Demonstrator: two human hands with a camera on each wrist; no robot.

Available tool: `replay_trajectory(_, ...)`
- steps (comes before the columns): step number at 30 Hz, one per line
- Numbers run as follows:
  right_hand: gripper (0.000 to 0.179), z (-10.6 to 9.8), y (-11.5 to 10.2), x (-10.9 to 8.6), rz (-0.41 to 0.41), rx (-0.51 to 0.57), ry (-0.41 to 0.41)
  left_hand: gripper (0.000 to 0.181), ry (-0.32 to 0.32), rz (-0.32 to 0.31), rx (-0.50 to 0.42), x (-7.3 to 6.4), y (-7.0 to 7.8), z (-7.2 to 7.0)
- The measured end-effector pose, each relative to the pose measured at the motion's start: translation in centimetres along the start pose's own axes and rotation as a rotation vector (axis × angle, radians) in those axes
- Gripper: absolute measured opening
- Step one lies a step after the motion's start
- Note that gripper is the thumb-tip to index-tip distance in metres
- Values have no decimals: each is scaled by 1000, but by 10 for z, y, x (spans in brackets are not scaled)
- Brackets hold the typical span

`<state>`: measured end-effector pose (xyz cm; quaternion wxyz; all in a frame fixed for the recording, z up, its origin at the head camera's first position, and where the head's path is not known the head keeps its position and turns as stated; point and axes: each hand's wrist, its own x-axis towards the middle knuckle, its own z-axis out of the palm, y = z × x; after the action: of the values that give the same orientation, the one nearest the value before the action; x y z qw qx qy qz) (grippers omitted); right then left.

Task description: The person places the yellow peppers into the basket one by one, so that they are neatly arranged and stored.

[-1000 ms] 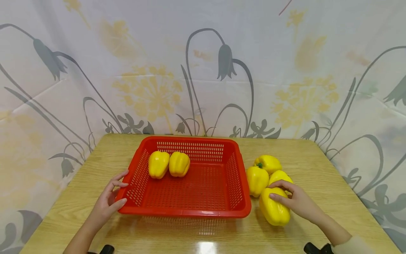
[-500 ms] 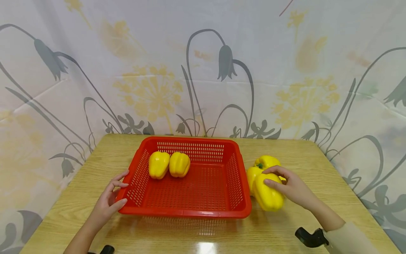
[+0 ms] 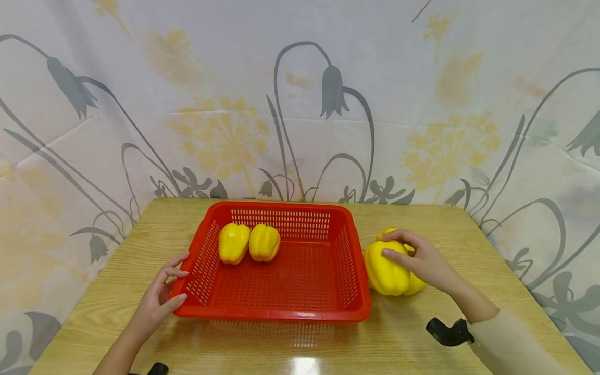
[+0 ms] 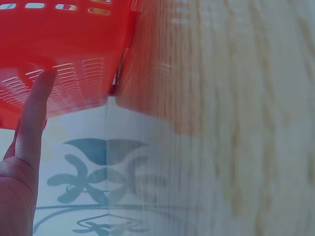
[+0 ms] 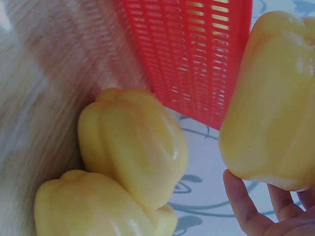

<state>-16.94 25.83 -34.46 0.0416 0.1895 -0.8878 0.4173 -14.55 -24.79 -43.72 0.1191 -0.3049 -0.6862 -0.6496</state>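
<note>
At the left side of the red basket (image 3: 272, 314), the left hand (image 3: 155, 301) touches the rim, fingers spread. Inside, two yellow peppers (image 3: 235, 244) sit side by side near the back left. Just past the right side, another pepper (image 3: 386, 269) is pinched by the right hand (image 3: 427, 263). It has moved up over the loose peppers (image 5: 130, 147), nearer the basket but not in yet.

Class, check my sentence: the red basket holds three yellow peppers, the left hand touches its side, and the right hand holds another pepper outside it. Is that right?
Not quite: the head view shows two yellow peppers in the red basket, not three. The left hand does touch its side, and the right hand holds another pepper outside it.
</note>
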Motion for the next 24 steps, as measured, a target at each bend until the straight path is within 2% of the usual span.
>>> replay_trajectory(7,25,1,-4,12,-1,-10,-7,38,-1,27,-9,0,-1,0)
replay_trajectory(24,34,13,-19,47,19,-23,-70,39,-2,29,-7,0,-1,1)
